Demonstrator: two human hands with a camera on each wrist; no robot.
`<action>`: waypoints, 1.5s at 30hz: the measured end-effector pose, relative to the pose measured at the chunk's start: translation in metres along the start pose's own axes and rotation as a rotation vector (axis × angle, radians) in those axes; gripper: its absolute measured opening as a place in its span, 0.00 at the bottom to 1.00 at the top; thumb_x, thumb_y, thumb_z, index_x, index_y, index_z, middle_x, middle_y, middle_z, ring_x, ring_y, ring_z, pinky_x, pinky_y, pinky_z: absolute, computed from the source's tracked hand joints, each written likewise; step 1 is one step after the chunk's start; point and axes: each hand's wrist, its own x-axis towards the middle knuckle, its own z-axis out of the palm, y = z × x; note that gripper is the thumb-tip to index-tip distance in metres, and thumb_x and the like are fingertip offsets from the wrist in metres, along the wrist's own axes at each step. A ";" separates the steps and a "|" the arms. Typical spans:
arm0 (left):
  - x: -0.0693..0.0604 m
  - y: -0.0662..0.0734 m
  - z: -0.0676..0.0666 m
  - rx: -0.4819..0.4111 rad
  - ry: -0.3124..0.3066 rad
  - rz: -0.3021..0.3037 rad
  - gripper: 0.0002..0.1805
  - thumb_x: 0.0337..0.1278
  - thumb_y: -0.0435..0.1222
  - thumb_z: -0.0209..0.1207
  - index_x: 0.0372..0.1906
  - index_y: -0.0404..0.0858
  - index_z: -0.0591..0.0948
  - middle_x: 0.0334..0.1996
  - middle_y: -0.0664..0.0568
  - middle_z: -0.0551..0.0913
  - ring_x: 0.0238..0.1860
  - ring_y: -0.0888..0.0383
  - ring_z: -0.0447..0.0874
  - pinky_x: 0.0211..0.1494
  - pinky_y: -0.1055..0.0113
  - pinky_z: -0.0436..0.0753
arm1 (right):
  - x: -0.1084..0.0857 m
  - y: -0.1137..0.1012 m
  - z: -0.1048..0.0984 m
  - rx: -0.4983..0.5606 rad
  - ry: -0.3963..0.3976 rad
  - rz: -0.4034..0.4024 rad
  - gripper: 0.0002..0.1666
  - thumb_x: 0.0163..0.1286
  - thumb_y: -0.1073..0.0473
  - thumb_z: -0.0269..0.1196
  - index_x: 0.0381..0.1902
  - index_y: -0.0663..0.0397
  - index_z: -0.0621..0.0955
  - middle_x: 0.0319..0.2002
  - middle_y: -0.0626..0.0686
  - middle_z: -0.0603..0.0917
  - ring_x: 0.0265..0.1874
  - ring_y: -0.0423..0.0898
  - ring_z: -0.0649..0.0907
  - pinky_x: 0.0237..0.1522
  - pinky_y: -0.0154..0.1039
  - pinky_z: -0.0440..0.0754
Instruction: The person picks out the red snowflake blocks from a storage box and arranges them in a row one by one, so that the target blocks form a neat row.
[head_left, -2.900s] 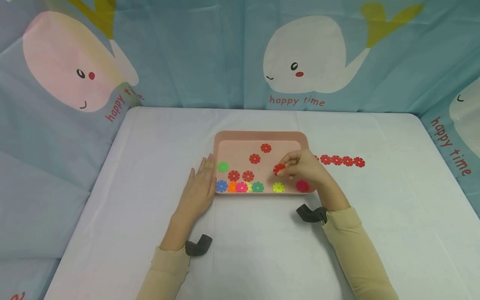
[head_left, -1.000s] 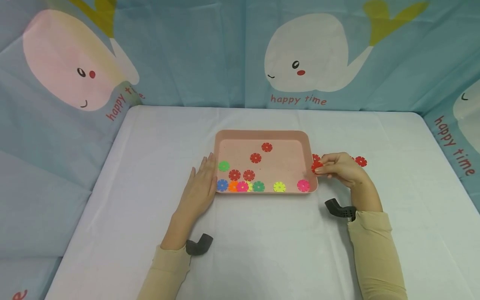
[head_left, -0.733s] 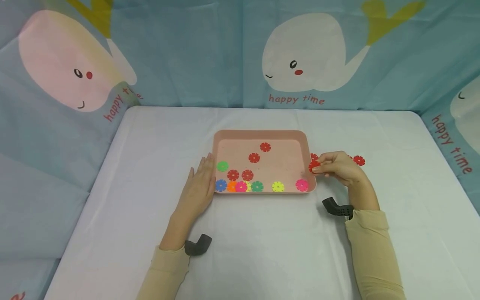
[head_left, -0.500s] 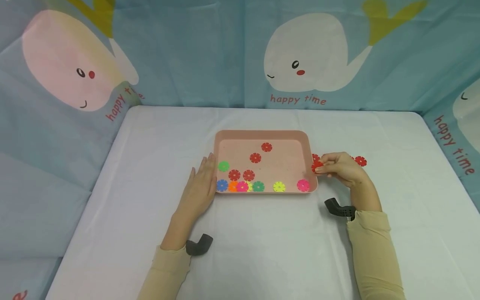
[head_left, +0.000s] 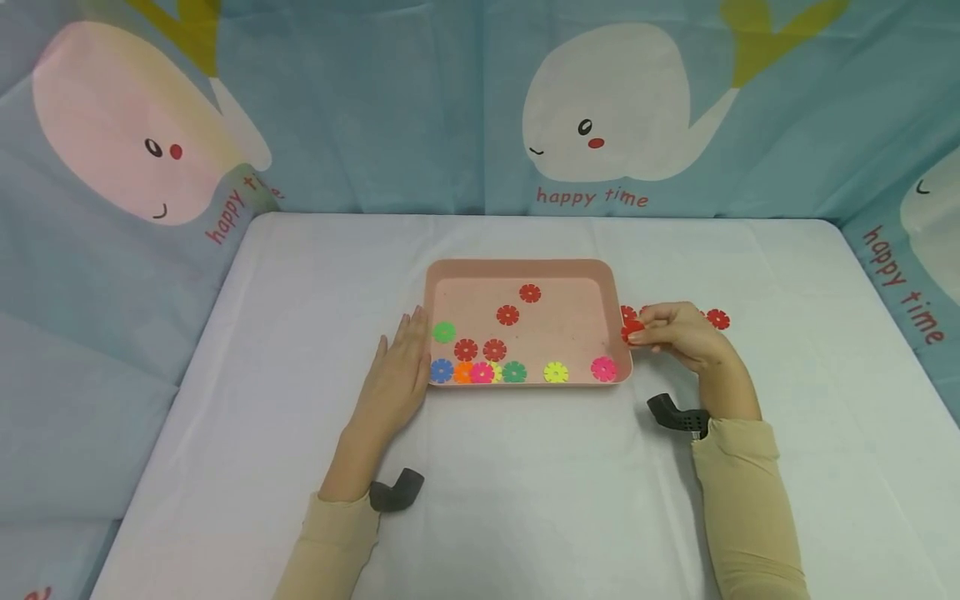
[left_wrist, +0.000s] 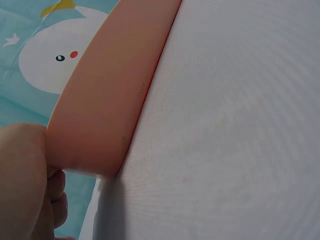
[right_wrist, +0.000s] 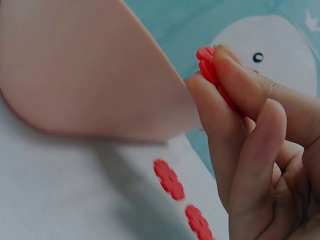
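Note:
Between the thumb and index finger of my right hand (head_left: 686, 337) is a red plastic snowflake disc (head_left: 632, 331), held up just by the tray's right edge. The right wrist view shows that red disc (right_wrist: 207, 70) nearly edge-on, partly covered by the fingertips. My left hand (head_left: 393, 375) rests with straight fingers against the left side of the pink tray (head_left: 525, 268); the left wrist view shows the tray's outer wall (left_wrist: 105, 100) beside it. A row of red snowflake discs (head_left: 717, 319) lies on the table right of the tray, its middle hidden behind my right hand.
Inside the tray lie several loose discs: red ones (head_left: 507, 315), a light green one (head_left: 444, 332), a blue one (head_left: 442, 371), a dark green one (head_left: 514, 372), a yellow one (head_left: 556, 372) and a pink one (head_left: 603, 368). A whale-print curtain (head_left: 420, 108) stands behind the white table (head_left: 525, 483).
My right hand has carried the red disc from above the tray out past its right edge, and has stayed nearly still there for the last second. The left hand has not moved.

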 end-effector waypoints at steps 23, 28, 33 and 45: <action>0.001 0.000 0.002 -0.010 0.013 0.006 0.31 0.71 0.39 0.41 0.74 0.36 0.49 0.74 0.49 0.49 0.73 0.50 0.46 0.70 0.43 0.49 | -0.035 0.024 -0.072 0.219 0.194 0.115 0.12 0.61 0.73 0.63 0.23 0.53 0.83 0.25 0.47 0.86 0.26 0.38 0.86 0.20 0.26 0.76; 0.001 0.000 0.001 -0.014 0.021 0.010 0.31 0.71 0.39 0.41 0.74 0.35 0.50 0.74 0.48 0.50 0.73 0.49 0.46 0.70 0.42 0.49 | -0.038 0.026 -0.080 0.262 0.275 0.146 0.12 0.59 0.73 0.65 0.22 0.52 0.84 0.23 0.46 0.85 0.23 0.37 0.84 0.22 0.27 0.79; 0.000 0.001 -0.001 -0.018 0.018 0.001 0.31 0.71 0.39 0.42 0.74 0.35 0.51 0.74 0.48 0.50 0.73 0.49 0.46 0.70 0.42 0.49 | -0.038 0.027 -0.088 0.291 0.323 0.151 0.12 0.58 0.74 0.65 0.22 0.54 0.86 0.24 0.47 0.85 0.24 0.38 0.85 0.28 0.28 0.82; 0.000 0.001 -0.001 -0.021 0.016 0.008 0.32 0.71 0.39 0.42 0.74 0.35 0.50 0.74 0.48 0.50 0.73 0.49 0.46 0.70 0.43 0.48 | -0.046 0.032 -0.108 0.431 0.384 0.151 0.14 0.58 0.77 0.63 0.23 0.55 0.87 0.26 0.48 0.86 0.27 0.40 0.86 0.34 0.31 0.83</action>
